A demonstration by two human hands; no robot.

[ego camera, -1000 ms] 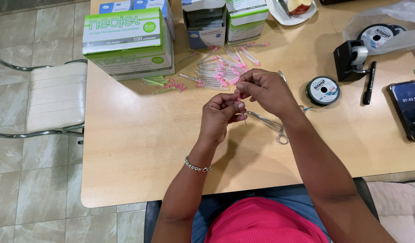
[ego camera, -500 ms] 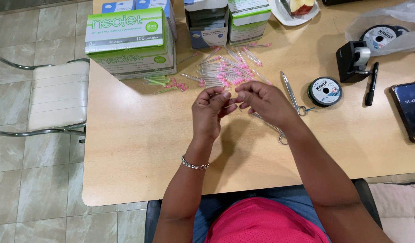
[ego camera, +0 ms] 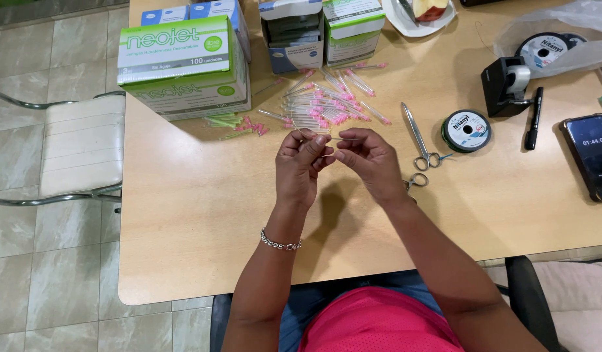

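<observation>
Left hand and right hand pinch one thin clear tube between them; pink-capped tubes just beyond grip, green-white box far left, on counter.

Beyond the fingertips stand green-and-white cartons and two open boxes, with a plate further off, while to their right lie a thread spool, tape dispenser, black marker and phone.
</observation>
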